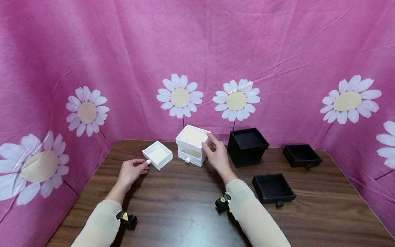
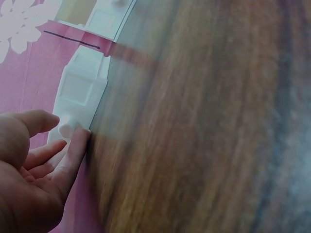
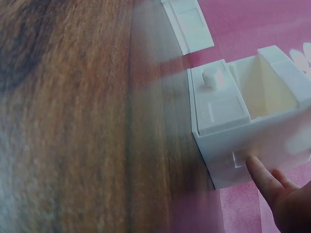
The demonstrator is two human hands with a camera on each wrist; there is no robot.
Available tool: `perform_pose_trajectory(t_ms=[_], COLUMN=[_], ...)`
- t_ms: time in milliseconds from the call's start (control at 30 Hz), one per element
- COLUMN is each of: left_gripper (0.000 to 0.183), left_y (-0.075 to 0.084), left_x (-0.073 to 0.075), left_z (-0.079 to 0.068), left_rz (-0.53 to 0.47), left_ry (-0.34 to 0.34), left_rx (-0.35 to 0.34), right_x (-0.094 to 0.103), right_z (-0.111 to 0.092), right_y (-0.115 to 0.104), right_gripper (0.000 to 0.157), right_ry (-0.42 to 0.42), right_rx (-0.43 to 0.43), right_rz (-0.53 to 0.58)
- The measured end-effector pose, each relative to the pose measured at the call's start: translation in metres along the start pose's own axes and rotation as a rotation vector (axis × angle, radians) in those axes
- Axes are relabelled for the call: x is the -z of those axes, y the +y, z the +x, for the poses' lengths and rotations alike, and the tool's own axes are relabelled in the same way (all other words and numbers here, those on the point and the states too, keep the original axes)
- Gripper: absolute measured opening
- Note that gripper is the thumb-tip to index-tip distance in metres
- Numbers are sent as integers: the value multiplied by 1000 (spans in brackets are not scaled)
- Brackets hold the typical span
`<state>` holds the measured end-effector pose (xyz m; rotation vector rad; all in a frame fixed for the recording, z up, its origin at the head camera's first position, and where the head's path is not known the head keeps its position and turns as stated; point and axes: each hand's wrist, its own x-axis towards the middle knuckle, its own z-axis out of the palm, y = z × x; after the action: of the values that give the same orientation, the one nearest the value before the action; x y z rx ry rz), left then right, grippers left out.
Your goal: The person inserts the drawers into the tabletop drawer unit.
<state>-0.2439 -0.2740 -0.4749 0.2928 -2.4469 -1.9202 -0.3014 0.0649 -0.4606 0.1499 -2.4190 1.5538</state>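
Observation:
A small white drawer (image 1: 158, 155) sits on the table at the left, tilted corner-on. My left hand (image 1: 132, 171) is at its front, thumb and fingertips around the round knob (image 2: 66, 129). To the right of it stands a white two-level cabinet (image 1: 192, 137). Its lower drawer (image 3: 218, 104) is in place, with a knob on the front, while the upper slot gapes. My right hand (image 1: 217, 156) rests against the cabinet's right side, thumb by the front edge. In the right wrist view, an extended fingertip touches the side wall near a small raised mark.
Right of my right hand stands a black cabinet (image 1: 247, 149) with a hollow front. Two black drawers lie apart on the table, one at the back right (image 1: 302, 158), one nearer (image 1: 274, 188). A pink cloth (image 1: 197, 41) with white daisies hangs behind the wooden table (image 1: 185, 206).

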Motion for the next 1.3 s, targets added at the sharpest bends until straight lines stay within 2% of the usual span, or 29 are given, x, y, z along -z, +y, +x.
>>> perform_pose_trajectory(t_ms=[400, 667, 867, 1000, 1300], left_gripper=[39, 32, 27, 26, 28], left_y=[-1, -1, 1, 2, -5], left_x=[-5, -12, -13, -13, -11], left_z=[9, 16, 13, 12, 9], left_rz=[-5, 67, 93, 62, -93], left_ry=[-10, 18, 24, 13, 2], left_rx=[-13, -43, -43, -34, 37], right_x=[1, 1, 2, 2, 1], right_z=[-1, -1, -1, -1, -1], right_y=[-1, -1, -2, -2, -2], right_gripper=[51, 51, 51, 52, 51], right_ry=[9, 9, 0, 0, 4], right_rx=[11, -2, -11, -12, -1], right_rz=[9, 0, 3, 6, -3])
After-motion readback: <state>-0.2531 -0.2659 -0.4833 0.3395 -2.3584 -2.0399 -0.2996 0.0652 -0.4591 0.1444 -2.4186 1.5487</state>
